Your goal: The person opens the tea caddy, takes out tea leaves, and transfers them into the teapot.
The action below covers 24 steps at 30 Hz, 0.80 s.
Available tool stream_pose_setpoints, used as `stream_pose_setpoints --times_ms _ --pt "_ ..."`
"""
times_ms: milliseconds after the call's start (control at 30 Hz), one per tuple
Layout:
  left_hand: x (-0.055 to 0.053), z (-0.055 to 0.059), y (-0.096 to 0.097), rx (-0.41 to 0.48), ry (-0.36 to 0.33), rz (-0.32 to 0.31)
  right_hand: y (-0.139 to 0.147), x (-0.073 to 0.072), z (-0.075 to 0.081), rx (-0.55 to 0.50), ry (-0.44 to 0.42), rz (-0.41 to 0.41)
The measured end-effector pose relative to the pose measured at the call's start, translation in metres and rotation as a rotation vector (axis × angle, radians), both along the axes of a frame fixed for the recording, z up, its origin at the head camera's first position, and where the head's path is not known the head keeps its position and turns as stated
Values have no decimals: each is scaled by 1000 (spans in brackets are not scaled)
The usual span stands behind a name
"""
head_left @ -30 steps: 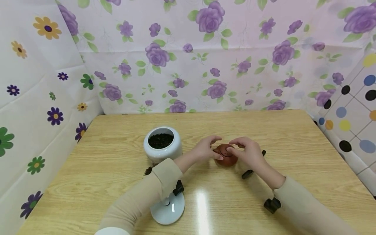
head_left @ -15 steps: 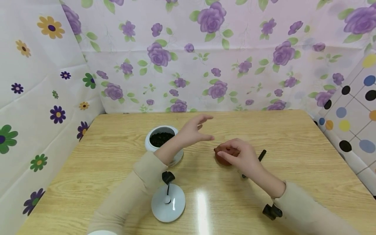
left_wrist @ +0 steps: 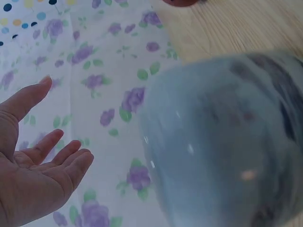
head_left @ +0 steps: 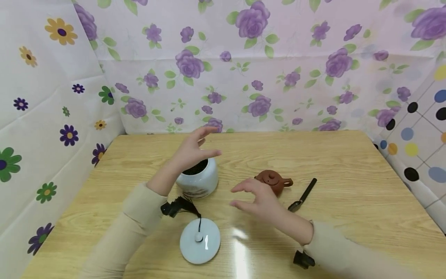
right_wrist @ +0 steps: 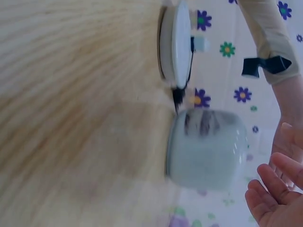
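My left hand [head_left: 189, 151] hovers over the mouth of a white ceramic jar [head_left: 200, 182] filled with dark tea leaves [head_left: 196, 167], covering part of its rim. Its fingers are spread, and in the left wrist view a gap shows between that hand [left_wrist: 45, 165] and the jar's wall [left_wrist: 213, 146]. My right hand [head_left: 259, 199] is in the air between jar and teapot, thumb and fingers apart, holding nothing. Behind it sits a small reddish-brown clay teapot [head_left: 271, 179] with its lid on; the hand hides part of its front.
The jar's white lid [head_left: 200, 248] lies knob up near the front, a cord from its knob leading to a black tassel [head_left: 188, 205] beside the jar. A slim black-handled tool [head_left: 306, 192] lies right of the teapot. Patterned cloths [head_left: 223, 93] hang behind the table.
My left hand has left the teapot and moved left to above the jar. The right hand has drawn away from the teapot toward the left and front, uncovering its handle.
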<state>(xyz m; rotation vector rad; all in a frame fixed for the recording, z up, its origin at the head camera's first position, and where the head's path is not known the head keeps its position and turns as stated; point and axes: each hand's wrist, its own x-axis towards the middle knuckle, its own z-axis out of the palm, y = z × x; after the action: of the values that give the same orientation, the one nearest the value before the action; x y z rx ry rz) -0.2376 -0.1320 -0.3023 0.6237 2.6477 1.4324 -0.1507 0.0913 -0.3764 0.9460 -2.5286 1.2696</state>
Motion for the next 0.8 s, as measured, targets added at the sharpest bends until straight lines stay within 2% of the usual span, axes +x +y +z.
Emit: stream_pose_setpoints --times_ms 167,367,500,800 --pt "1 -4 -26 -22 -2 81 -24 3 -11 45 -56 111" --pt "3 -16 -48 2 -27 130 -45 9 -27 55 -16 231" --pt "4 -26 -59 15 -35 126 -52 12 -34 92 -34 286" --pt "7 -47 -78 -11 -51 75 -60 16 -36 249 -201 352"
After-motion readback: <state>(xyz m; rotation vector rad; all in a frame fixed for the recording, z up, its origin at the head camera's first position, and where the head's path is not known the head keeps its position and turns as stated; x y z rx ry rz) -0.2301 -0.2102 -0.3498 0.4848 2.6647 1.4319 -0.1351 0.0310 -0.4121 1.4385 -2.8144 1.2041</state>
